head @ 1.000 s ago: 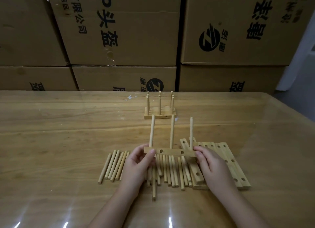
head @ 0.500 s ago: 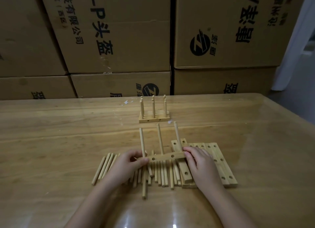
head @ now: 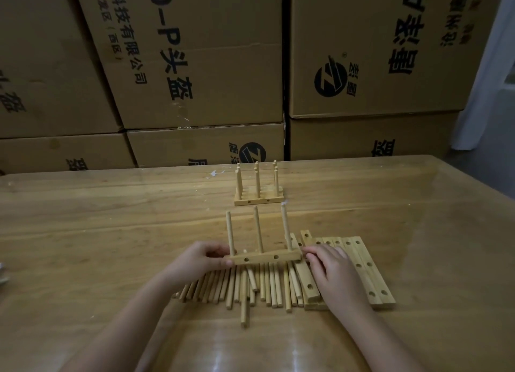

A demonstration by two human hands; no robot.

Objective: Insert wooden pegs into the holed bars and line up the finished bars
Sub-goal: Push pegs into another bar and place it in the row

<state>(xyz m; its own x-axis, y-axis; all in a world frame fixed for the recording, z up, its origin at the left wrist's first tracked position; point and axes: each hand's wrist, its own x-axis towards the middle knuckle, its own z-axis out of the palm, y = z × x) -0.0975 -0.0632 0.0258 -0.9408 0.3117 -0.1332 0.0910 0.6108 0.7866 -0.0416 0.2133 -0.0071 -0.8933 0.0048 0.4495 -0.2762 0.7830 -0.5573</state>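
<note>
A holed wooden bar [head: 263, 257] with three upright pegs is held level above the loose pegs [head: 250, 286]. My left hand [head: 199, 260] grips its left end and my right hand [head: 331, 268] pinches its right end. Several loose pegs lie side by side on the table under the bar, one sticking out toward me. Empty holed bars [head: 362, 268] lie in a row under and beside my right hand. Finished bars [head: 259, 196] with pegs stand together farther back on the table.
The wooden table [head: 97, 232] runs to an edge at the right. Stacked cardboard boxes [head: 195, 65] form a wall right behind the table. A pale curtain [head: 490, 79] hangs at the far right.
The bar with three pegs stays in both hands and has tilted a little. The view has swung left and up, so the hands sit lower in the frame.
</note>
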